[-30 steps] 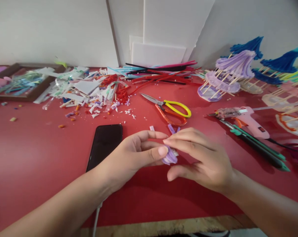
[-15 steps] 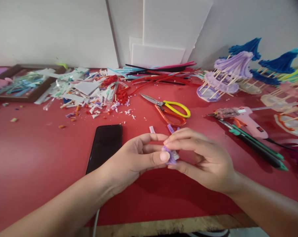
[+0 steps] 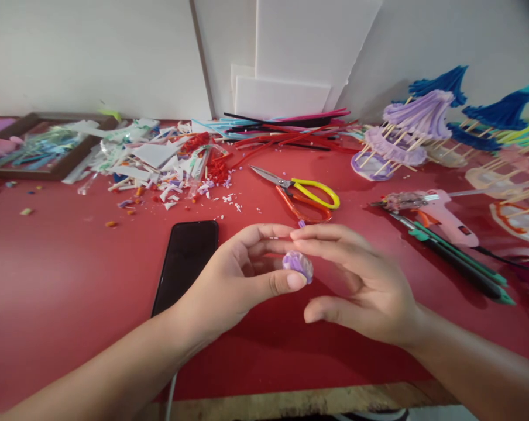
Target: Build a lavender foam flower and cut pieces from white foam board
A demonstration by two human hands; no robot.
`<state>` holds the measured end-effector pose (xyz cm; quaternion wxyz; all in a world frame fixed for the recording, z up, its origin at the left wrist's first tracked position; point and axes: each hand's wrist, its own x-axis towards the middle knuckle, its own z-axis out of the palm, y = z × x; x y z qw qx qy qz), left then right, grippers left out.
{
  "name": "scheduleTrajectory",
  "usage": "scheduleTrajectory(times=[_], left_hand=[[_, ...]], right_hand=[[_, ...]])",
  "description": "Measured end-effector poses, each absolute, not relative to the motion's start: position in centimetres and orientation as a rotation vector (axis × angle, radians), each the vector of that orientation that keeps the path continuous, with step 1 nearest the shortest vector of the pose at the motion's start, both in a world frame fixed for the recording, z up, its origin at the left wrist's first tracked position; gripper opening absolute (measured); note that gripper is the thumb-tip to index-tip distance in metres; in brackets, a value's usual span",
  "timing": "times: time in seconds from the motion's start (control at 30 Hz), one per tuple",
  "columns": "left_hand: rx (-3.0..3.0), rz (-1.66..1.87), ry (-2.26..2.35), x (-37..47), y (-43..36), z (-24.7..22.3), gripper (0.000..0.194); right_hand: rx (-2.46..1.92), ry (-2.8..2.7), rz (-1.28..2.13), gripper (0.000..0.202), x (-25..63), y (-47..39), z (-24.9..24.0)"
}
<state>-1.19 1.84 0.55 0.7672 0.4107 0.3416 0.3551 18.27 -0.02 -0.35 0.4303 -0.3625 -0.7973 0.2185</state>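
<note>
A small rounded piece (image 3: 298, 265), ridged and fuzzy in purple and white, is pinched by my left hand (image 3: 247, 275), its thumb pressing the lower edge. My right hand (image 3: 365, 280) is just to the right with thumb and fingers apart. Its fingertips meet or nearly meet those of my left hand above the piece. Behind my fingers pokes the tip of a purple strip (image 3: 302, 224). Scissors (image 3: 297, 193) with one yellow and one orange handle lie a little farther back, blades pointing left.
A black phone (image 3: 185, 263) lies left of my hands. On the right are a pink glue gun (image 3: 449, 219), a green-and-black cutter (image 3: 457, 257) and small fuzzy-roofed stick models (image 3: 418, 114). Scraps (image 3: 159, 161), pipe cleaners (image 3: 286, 128) and a brown tray (image 3: 58, 169) line the back.
My right thumb has come away from the purple piece and the hand has opened. The piece has turned in my left hand, showing a rounder ridged side.
</note>
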Motion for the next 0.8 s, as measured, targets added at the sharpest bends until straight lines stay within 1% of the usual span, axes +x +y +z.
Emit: scheduleTrajectory(times=[0.17, 0.3, 0.5, 0.8], left_hand=[[0.861, 0.795, 0.767, -0.97, 1.82, 0.65, 0.028], [0.837, 0.8, 0.765, -0.8, 1.74, 0.81, 0.026], [0.796, 0.856, 0.692, -0.83, 1.78, 0.33, 0.021], [0.914, 0.841, 0.781, -0.73, 1.37, 0.64, 0.024]], right_hand=[[-0.956, -1.953, 0.47, 0.027, 18.29, -0.05, -0.53], [-0.92, -1.945, 0.414, 0.022, 18.24, 0.08, -0.55], [-0.964, -1.917, 0.399, 0.023, 18.13, 0.01, -0.39], [-0.979, -1.901, 0.466, 0.03, 18.12, -0.26, -0.62]])
